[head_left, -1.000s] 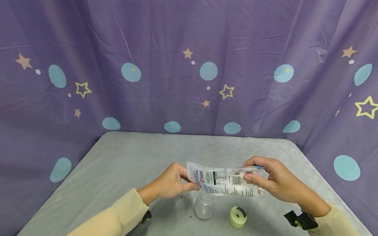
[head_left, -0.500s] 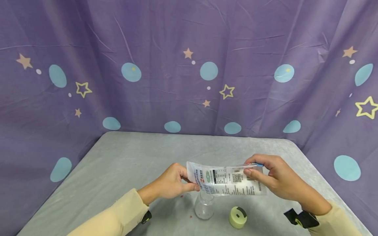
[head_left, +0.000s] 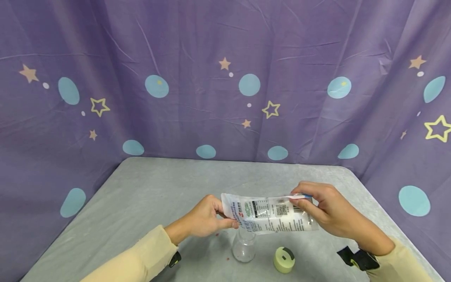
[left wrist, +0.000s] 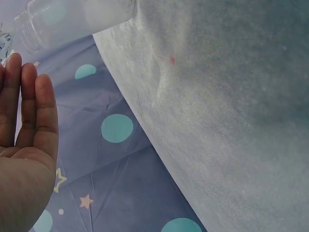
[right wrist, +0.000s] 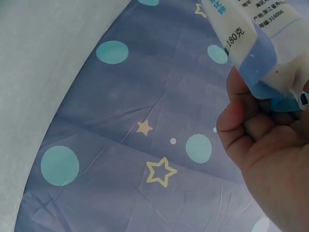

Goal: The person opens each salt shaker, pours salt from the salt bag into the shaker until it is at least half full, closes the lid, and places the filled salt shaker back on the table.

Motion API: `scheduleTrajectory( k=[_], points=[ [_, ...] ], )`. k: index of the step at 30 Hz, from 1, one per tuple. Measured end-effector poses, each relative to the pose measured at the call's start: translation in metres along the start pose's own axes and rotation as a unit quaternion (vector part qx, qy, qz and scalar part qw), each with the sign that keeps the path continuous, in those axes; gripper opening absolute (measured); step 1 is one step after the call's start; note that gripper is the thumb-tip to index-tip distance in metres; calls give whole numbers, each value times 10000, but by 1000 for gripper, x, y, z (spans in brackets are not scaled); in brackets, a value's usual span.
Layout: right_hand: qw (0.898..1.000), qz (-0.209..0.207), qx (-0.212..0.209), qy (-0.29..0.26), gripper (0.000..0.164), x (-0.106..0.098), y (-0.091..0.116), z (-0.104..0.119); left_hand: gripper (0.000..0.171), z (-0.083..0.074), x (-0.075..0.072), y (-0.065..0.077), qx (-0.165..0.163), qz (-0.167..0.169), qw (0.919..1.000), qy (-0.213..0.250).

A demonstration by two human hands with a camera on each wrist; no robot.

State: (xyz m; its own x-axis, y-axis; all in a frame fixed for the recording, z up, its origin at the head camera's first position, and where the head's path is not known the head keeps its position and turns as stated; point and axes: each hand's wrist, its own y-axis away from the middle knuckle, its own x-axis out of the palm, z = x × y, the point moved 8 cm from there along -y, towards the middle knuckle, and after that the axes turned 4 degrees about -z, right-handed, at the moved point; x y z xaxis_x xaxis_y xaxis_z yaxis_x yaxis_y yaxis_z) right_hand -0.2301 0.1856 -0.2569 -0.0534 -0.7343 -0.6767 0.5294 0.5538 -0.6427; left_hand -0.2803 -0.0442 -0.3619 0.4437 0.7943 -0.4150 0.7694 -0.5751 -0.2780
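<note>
Both hands hold a white printed plastic packet (head_left: 271,214) lengthwise above a clear jar (head_left: 244,250). My left hand (head_left: 204,217) pinches its left end, right at the jar's mouth. At the other end, my right hand (head_left: 331,209) pinches the upper corner between thumb and fingers, and the packet is creased there. In the left wrist view, the jar (left wrist: 77,19) stands just beyond the fingertips, with a bit of the packet (left wrist: 5,46) at its rim. The right wrist view shows the packet (right wrist: 263,46) bent over the fingers, with blue on its edge.
A pale green round lid (head_left: 284,260) with a dark mark lies right of the jar. Small red specks (head_left: 228,259) dot the grey tabletop (head_left: 169,184). A purple patterned curtain (head_left: 197,109) hangs around the table's back and sides.
My right hand has risen slightly and shifted its hold on the packet's corner, which is now more pinched together. The left hand, jar and lid have stayed in place.
</note>
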Motion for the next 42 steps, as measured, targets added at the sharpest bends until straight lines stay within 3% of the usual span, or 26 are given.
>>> scheduleTrajectory(
  k=[19, 33, 42],
  points=[
    [9984, 114, -397, 386, 34, 2, -2, 6, 9, 2, 4, 0, -91, 144, 9998, 65],
    [9989, 58, -187, 420, 35, 3, 1, 2, 9, 3, 5, 1, -74, 116, 9999, 64],
    [9986, -40, -302, 435, 33, 1, -2, 7, 9, 3, 2, 3, -94, 79, 9998, 141]
  ],
)
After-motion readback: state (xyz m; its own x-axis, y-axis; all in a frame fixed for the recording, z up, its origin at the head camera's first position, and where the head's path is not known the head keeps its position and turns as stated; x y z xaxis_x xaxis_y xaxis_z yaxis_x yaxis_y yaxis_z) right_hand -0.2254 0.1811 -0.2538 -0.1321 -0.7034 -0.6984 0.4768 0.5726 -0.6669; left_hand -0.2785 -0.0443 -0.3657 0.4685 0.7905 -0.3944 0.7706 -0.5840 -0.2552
